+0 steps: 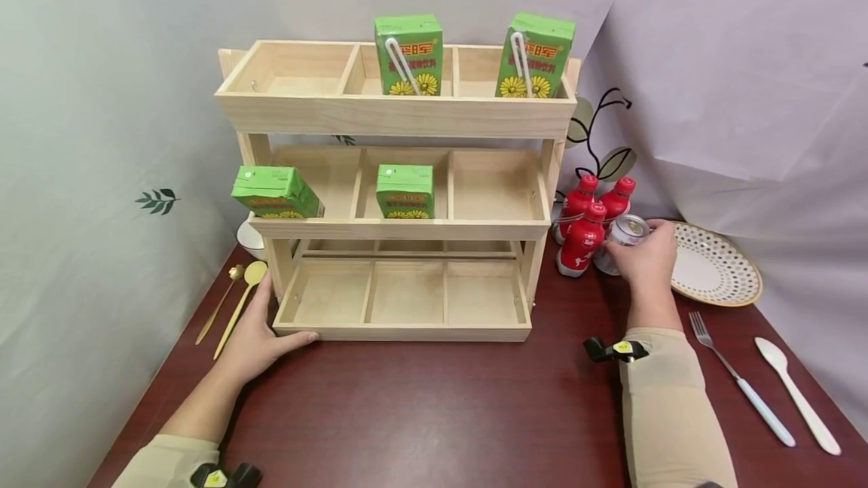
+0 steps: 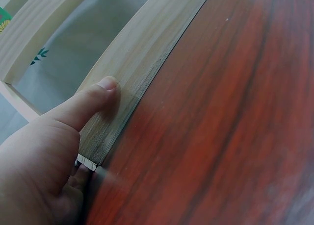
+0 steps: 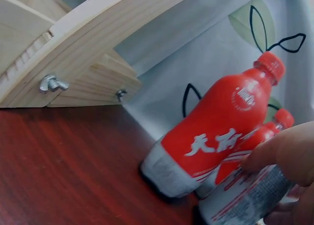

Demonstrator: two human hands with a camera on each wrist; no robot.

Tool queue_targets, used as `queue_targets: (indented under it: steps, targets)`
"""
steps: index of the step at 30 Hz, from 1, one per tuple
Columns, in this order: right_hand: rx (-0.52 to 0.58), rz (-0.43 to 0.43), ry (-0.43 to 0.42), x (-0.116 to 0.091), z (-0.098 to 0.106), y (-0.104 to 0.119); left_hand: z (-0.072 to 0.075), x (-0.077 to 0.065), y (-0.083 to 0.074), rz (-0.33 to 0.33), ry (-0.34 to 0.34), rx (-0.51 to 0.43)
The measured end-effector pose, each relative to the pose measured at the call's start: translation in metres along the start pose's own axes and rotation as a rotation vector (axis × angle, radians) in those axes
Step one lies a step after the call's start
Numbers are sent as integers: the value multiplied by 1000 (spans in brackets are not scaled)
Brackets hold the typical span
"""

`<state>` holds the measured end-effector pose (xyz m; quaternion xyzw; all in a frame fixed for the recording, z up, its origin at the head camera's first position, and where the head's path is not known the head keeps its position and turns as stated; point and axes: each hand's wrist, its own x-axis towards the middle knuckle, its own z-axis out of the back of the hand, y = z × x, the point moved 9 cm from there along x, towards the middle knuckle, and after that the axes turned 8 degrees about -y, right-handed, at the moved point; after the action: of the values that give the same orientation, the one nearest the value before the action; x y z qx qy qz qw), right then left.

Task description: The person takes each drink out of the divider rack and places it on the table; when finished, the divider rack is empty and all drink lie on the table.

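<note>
My left hand [image 1: 254, 337] lies against the front left corner of the wooden rack's bottom tray [image 1: 420, 333]. Its thumb [image 2: 98, 95] is stretched along the front board, and the other fingers run up the tray's left side, partly hidden. With my right hand [image 1: 644, 258] I grip a silver drink can [image 1: 628, 230] around its upper part; the can stands right beside red bottles. In the right wrist view, the can [image 3: 243, 198] tilts with the camera, close against the nearest red bottle [image 3: 216, 122]. Several red-capped bottles [image 1: 583, 239] are grouped right of the rack.
Green drink cartons [image 1: 409, 55] with straws sit on the top and middle shelves. Right of the can are a dotted plate [image 1: 719, 266], a fork [image 1: 739, 379] and a white spoon [image 1: 796, 390]. Gold spoons [image 1: 240, 307] and a white bowl [image 1: 251, 239] lie left of the rack.
</note>
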<state>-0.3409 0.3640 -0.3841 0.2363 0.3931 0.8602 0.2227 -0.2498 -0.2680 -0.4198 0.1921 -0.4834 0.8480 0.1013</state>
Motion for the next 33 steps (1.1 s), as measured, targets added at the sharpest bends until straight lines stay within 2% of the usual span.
queue_targets:
  steps: [3, 7, 10, 14, 16, 19, 23, 27, 33]
  targets:
    - [-19, 3, 33, 0, 0, 2, 0, -1, -9, 6, 9, -8]
    - [-45, 21, 67, 0, 1, 8, 1, -2, -10, 7, 8, -13]
    - [-74, 22, 82, -2, 7, 13, 0, -2, -5, 7, 3, -9]
    - [-83, 13, 51, -5, 20, 23, -1, -1, 13, 12, 2, 23]
    - [-59, 11, 3, -7, 29, 31, -2, 0, 22, 15, 1, 32]
    - [-3, 29, -125, -12, 44, 46, -2, 1, 29, 17, 0, 37]
    - [109, 125, -335, -22, 65, 71, -1, 1, 28, 16, 0, 41]
    - [247, 264, -460, -38, 77, 98, 0, 0, 16, 10, 0, 40]
    - [398, 368, -500, -59, 83, 124, 2, -2, -10, -10, -7, 14]
